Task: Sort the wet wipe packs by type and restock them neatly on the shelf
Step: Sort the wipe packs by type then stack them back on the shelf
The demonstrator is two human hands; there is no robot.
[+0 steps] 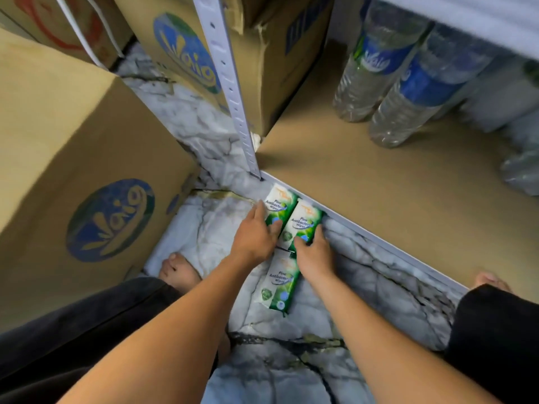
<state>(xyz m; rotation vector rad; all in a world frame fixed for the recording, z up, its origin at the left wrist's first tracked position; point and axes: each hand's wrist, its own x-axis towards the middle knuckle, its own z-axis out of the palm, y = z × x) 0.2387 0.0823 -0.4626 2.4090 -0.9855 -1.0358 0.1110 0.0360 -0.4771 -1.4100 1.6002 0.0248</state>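
Note:
Three green-and-white pine antibacterial wipe packs lie on the marble floor beside the shelf's front edge. The far left pack [278, 204] and the pack beside it [304, 221] lie side by side against the shelf rail. A third pack [280, 284] lies nearer me, between my forearms. My left hand [255, 233] grips the far left pack along its left edge. My right hand [313, 253] holds the near end of the right pack, fingers curled on it. The brown shelf board [379, 182] is bare at the front.
Large water bottles [408, 83] stand at the back right of the shelf. Cardboard boxes sit to the left [73, 158] and behind the white shelf post [233, 91]. My bare feet [178, 269] and dark-clothed knees rest on the marble floor [291, 360].

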